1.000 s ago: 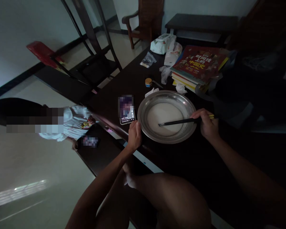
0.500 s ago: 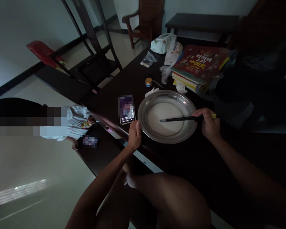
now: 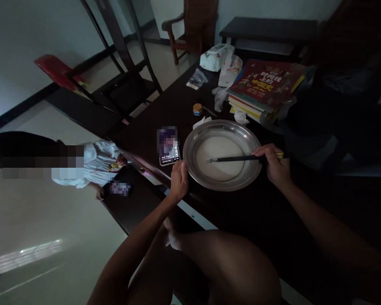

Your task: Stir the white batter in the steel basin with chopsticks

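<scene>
A wide metal bowl (image 3: 254, 169) with a whitish liquid (image 3: 222, 150) in it stands on the dark table. My left hand (image 3: 179, 180) is closed on the bowl's left rim. In my right hand (image 3: 277, 167), at the right side of the bowl, is a pair of dark chopsticks (image 3: 238, 159) with yellowish ends. Their tips reach into the white liquid left of its middle. Close to my left hand, a phone (image 3: 169, 157) with a lit screen lies on the table.
Behind the bowl are crumpled tissue (image 3: 202, 122), a small gold-lidded jar (image 3: 197, 109), plastic bags (image 3: 220, 98) and a stack of books (image 3: 265, 84). At the left a person in a white top (image 3: 98, 159) is beside a dark bench (image 3: 136, 199). Chairs (image 3: 193, 34) stand further back.
My right hand has shifted slightly left with the chopsticks, and their tips sit a little further left in the liquid. My left hand stays at the rim.
</scene>
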Tool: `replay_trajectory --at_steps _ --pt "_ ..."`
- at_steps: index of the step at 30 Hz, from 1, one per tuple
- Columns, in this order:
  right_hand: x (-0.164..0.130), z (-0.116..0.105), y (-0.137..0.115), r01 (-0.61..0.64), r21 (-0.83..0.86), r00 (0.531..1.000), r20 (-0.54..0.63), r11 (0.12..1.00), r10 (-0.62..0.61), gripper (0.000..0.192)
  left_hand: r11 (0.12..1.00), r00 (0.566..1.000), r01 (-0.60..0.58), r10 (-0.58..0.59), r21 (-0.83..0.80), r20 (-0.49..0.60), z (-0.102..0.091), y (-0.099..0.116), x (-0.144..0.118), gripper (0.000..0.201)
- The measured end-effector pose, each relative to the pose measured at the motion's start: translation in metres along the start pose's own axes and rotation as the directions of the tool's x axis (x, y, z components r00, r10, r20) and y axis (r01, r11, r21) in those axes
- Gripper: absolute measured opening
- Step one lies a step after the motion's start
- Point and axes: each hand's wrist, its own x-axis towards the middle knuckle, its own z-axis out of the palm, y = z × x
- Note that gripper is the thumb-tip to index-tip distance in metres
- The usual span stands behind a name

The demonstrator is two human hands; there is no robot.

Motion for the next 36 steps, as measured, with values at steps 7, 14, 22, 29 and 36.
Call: replay_trajectory --at_steps 7,14,22,29,36 --pt "-0.0002 -0.0001 0.0014 -0.010 0.032 1.000 -0.024 0.999 0.010 0.042 1.000 1.000 0.008 -0.008 -0.019 0.003 -0.0001 -0.0010 0.0001 0.066" --pt "0.0007 0.0008 -0.0005 0.001 0.037 0.997 -0.071 0.999 0.001 0.044 0.999 1.000 0.029 -0.029 -0.024 0.008 0.0002 0.0011 -0.0005 0.068" --pt "0.0006 0.0012 -0.0011 -0.021 0.022 0.998 -0.065 1.000 0.023 0.045 1.000 1.000 0.018 -0.018 -0.014 0.003 -0.0008 0.0010 -0.0003 0.067" --pt "0.0000 0.0003 -0.0028 -0.008 0.001 1.000 -0.018 1.000 0.008 0.042 1.000 1.000 0.011 -0.011 0.011 0.003 -0.0004 0.0007 0.0000 0.067" --pt "-0.0002 0.0000 0.0001 0.011 -0.007 1.000 -0.004 1.000 -0.011 0.043 1.000 1.000 0.005 -0.005 0.000 0.002 0.0003 -0.0003 0.0003 0.067"
